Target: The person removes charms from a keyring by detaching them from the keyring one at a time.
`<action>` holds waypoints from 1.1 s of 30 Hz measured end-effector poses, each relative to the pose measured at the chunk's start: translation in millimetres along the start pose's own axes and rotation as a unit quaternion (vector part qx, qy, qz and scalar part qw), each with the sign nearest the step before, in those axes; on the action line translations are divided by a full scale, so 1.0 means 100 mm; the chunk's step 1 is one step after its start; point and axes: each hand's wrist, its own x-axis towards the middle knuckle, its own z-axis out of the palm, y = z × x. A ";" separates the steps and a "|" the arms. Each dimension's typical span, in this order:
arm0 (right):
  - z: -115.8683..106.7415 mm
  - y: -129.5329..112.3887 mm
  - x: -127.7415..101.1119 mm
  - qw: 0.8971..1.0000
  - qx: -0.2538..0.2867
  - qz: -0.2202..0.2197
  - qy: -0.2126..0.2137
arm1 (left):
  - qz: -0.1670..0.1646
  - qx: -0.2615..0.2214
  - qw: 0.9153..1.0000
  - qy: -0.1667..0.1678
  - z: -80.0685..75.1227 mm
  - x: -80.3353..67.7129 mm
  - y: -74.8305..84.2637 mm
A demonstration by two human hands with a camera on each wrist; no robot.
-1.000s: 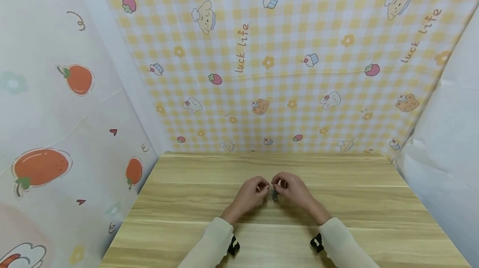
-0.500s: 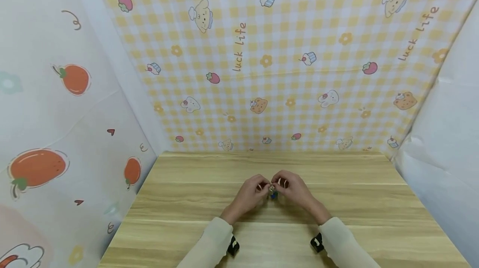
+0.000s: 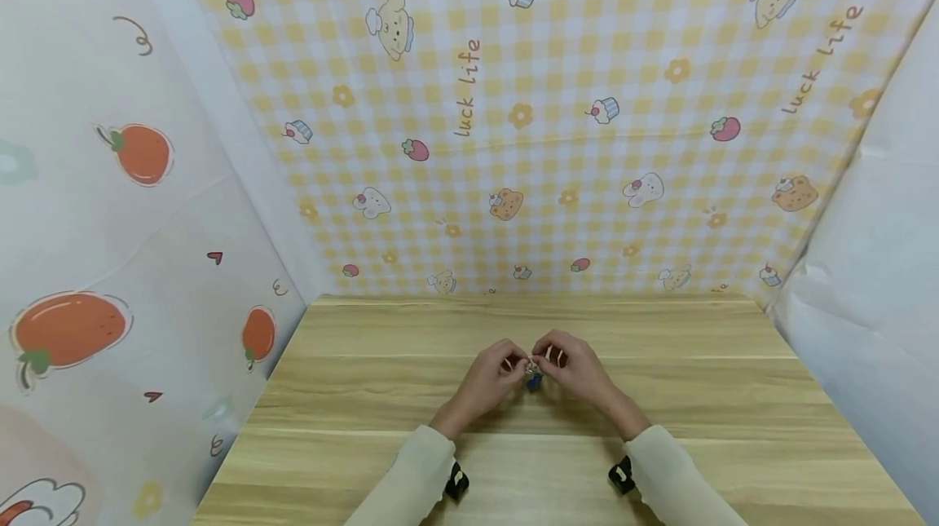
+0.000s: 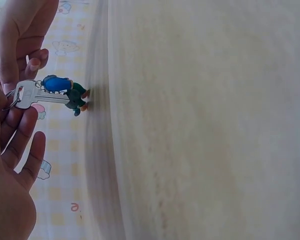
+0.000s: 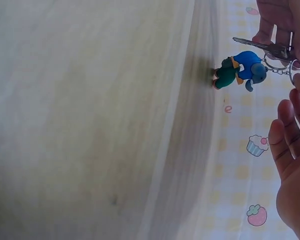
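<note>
Above the middle of the wooden table (image 3: pixel 367 395), a silver key (image 4: pixel 40 96) on a key ring (image 5: pixel 296 70) is held between both hands, with a small blue and green figure charm (image 5: pixel 240 69) hung from the ring and its feet just touching the tabletop. The ring end is pinched by the left hand (image 3: pixel 484 383) and the right hand (image 3: pixel 579 375), whose fingertips are met over it; both sets of fingers are curled narrowly. Cream sleeves (image 3: pixel 411 481) are seen at the wrists
</note>
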 end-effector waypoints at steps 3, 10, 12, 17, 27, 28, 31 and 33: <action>0.00 -0.02 0.01 1.000 -0.014 -0.019 0.003 | 0.008 -0.001 1.000 0.003 0.01 0.00 -0.01; 0.00 -0.08 0.05 0.998 -0.052 -0.038 -0.015 | -0.008 -0.005 1.000 -0.005 0.00 0.00 0.01; 0.01 -0.09 0.05 0.998 -0.055 -0.040 -0.018 | -0.008 -0.005 1.000 -0.006 0.00 -0.02 0.02; 0.03 -0.10 0.02 0.997 -0.048 -0.051 -0.021 | -0.006 -0.007 1.000 -0.006 -0.01 -0.06 0.04; 0.07 -0.16 -0.01 0.998 -0.024 -0.018 -0.049 | -0.014 -0.008 1.000 -0.003 0.01 -0.12 0.01; 0.07 -0.16 -0.01 0.998 -0.024 -0.018 -0.050 | -0.013 -0.007 1.000 -0.001 0.00 -0.12 0.01; 0.07 -0.16 0.00 0.998 -0.025 -0.019 -0.051 | -0.016 -0.006 1.000 0.002 -0.01 -0.11 0.02; 0.07 -0.16 0.00 0.998 -0.025 -0.023 -0.053 | -0.016 -0.004 1.000 0.005 -0.02 -0.10 0.02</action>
